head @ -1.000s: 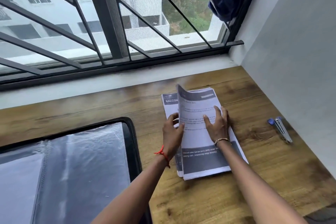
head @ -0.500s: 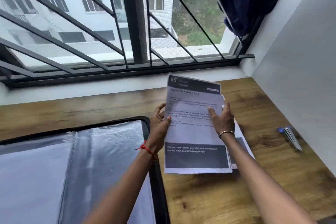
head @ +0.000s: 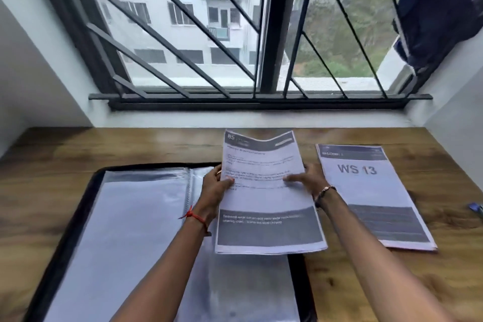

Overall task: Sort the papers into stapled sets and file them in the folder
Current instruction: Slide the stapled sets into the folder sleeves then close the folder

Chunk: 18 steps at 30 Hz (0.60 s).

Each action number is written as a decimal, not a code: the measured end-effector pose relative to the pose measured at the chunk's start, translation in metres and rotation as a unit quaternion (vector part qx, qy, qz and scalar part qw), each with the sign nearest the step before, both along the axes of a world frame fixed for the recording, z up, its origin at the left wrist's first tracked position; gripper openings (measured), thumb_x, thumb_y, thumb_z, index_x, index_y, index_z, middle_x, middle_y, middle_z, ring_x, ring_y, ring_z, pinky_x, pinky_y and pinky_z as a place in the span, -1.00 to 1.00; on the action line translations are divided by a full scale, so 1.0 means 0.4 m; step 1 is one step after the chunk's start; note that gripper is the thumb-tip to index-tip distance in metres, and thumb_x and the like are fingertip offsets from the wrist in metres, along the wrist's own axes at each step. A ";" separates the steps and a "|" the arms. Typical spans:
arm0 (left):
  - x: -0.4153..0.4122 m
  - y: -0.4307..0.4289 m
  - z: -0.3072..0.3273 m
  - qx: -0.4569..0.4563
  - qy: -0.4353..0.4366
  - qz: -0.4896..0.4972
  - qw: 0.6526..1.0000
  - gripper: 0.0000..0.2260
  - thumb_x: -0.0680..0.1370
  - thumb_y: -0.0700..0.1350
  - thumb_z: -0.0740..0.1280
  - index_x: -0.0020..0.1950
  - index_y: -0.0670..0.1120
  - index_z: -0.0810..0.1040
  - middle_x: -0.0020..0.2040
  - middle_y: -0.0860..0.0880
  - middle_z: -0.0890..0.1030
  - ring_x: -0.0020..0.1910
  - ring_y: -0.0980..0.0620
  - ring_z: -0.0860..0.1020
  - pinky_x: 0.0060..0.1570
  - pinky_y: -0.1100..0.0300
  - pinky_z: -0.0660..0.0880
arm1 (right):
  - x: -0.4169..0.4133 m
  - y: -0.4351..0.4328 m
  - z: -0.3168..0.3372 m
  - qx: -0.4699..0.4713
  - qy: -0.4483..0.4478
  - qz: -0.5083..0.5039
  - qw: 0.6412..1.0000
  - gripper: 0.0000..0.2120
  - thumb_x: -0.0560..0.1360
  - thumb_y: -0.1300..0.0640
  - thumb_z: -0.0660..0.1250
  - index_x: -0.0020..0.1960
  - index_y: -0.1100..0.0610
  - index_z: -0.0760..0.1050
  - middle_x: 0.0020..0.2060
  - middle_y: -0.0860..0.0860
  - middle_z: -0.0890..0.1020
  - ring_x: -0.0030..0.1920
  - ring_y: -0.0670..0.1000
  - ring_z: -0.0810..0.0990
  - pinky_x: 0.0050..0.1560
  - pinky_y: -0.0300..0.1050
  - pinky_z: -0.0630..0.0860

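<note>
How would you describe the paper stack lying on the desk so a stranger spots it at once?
Below the barred window, on the wooden desk, look right of the open folder. The stack lies flat there; unlike the held sheets, it shows WS 13 in big letters.

"WS 13" is printed large on the lying stack (head: 371, 191). On the held sheet (head: 261, 198), only "85" is made out; the rest is blurred.
</note>
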<state>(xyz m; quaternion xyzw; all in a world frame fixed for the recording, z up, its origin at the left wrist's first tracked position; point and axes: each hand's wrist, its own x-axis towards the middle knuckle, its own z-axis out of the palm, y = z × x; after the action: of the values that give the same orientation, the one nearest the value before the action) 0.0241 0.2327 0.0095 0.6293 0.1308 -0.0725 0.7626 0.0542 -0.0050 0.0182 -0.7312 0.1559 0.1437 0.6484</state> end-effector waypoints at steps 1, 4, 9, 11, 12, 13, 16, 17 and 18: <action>-0.006 0.017 -0.009 0.005 0.003 0.002 1.000 -0.50 0.22 -0.27 0.28 0.18 -0.23 0.49 -0.17 0.00 0.65 -0.34 0.17 0.61 -0.26 0.26 0.56 | -0.008 0.017 -0.004 0.004 0.015 0.006 1.000 -0.49 0.20 0.48 0.47 0.14 0.33 0.51 0.03 0.22 0.63 -0.24 0.06 0.63 -0.25 -0.12 0.61; -0.016 0.054 -0.029 0.008 0.011 -0.005 1.000 -0.54 0.31 -0.35 0.33 0.22 -0.25 0.46 -0.06 -0.11 0.63 -0.26 0.08 0.62 -0.28 0.26 0.57 | -0.028 0.060 -0.012 0.031 0.030 0.013 0.999 -0.35 0.02 0.42 0.45 0.13 0.34 0.48 -0.05 0.23 0.62 -0.29 0.09 0.63 -0.29 -0.06 0.62; -0.010 0.090 -0.040 0.106 0.009 -0.022 0.994 -0.77 0.57 -0.33 0.20 0.21 -0.19 0.49 0.15 -0.13 0.57 0.06 -0.07 0.56 -0.02 0.17 0.50 | -0.026 0.059 -0.005 0.064 0.022 0.008 0.998 -0.36 0.04 0.39 0.47 0.13 0.34 0.50 0.02 0.28 0.62 -0.12 0.23 0.63 -0.05 0.17 0.58; -0.003 0.119 -0.056 0.225 -0.004 -0.017 0.974 -0.75 0.56 -0.30 0.22 0.23 -0.21 0.50 0.23 -0.17 0.54 0.20 -0.10 0.50 0.14 0.17 0.40 | -0.015 0.041 -0.002 0.057 0.019 -0.001 0.998 -0.42 0.11 0.45 0.49 0.13 0.36 0.50 -0.09 0.23 0.67 -0.19 0.18 0.66 -0.14 0.10 0.61; -0.001 0.136 -0.062 0.284 -0.008 -0.018 0.959 -0.72 0.55 -0.31 0.23 0.25 -0.23 0.49 0.25 -0.17 0.52 0.26 -0.10 0.46 0.17 0.23 0.34 | -0.010 0.033 0.002 0.058 0.012 -0.005 0.998 -0.47 0.18 0.51 0.45 0.14 0.37 0.48 -0.19 0.16 0.69 -0.27 0.13 0.66 -0.25 0.02 0.62; 0.004 0.150 -0.070 0.328 -0.016 -0.020 0.944 -0.70 0.53 -0.33 0.22 0.26 -0.24 0.48 0.27 -0.16 0.50 0.29 -0.09 0.43 0.17 0.29 0.29 | -0.006 0.026 0.009 0.064 0.005 -0.009 0.998 -0.51 0.25 0.56 0.39 0.15 0.36 0.47 -0.28 0.09 0.69 -0.34 0.07 0.66 -0.34 -0.05 0.61; 0.026 0.176 -0.086 0.388 -0.034 -0.056 0.920 -0.67 0.52 -0.36 0.22 0.29 -0.26 0.46 0.34 -0.18 0.44 0.36 -0.08 0.37 0.25 0.32 0.20 | 0.005 0.006 0.026 0.097 -0.012 -0.008 0.995 -0.61 0.33 0.60 0.28 0.05 0.26 0.47 -0.37 0.02 0.68 -0.42 0.01 0.65 -0.44 -0.12 0.58; 0.033 0.180 -0.090 0.405 -0.041 -0.069 0.911 -0.67 0.53 -0.35 0.22 0.30 -0.27 0.45 0.37 -0.18 0.42 0.38 -0.08 0.34 0.29 0.29 0.17 | 0.008 0.002 0.031 0.113 -0.027 -0.008 0.993 -0.62 0.30 0.58 0.32 -0.01 0.22 0.48 -0.35 0.02 0.68 -0.40 0.01 0.65 -0.41 -0.10 0.60; 0.040 0.182 -0.094 0.420 -0.045 -0.080 0.903 -0.67 0.55 -0.33 0.21 0.31 -0.27 0.43 0.39 -0.18 0.39 0.40 -0.07 0.31 0.33 0.27 0.14 | 0.012 0.000 0.034 0.124 -0.041 -0.005 0.991 -0.61 0.23 0.53 0.41 -0.04 0.19 0.48 -0.31 0.04 0.69 -0.36 0.02 0.66 -0.35 -0.07 0.62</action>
<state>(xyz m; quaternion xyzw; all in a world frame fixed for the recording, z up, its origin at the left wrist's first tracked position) 0.0402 0.3056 -0.0283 0.9024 0.0637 -0.0428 0.4240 0.0592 -0.0052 0.0316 -0.6498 0.1142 0.1284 0.7405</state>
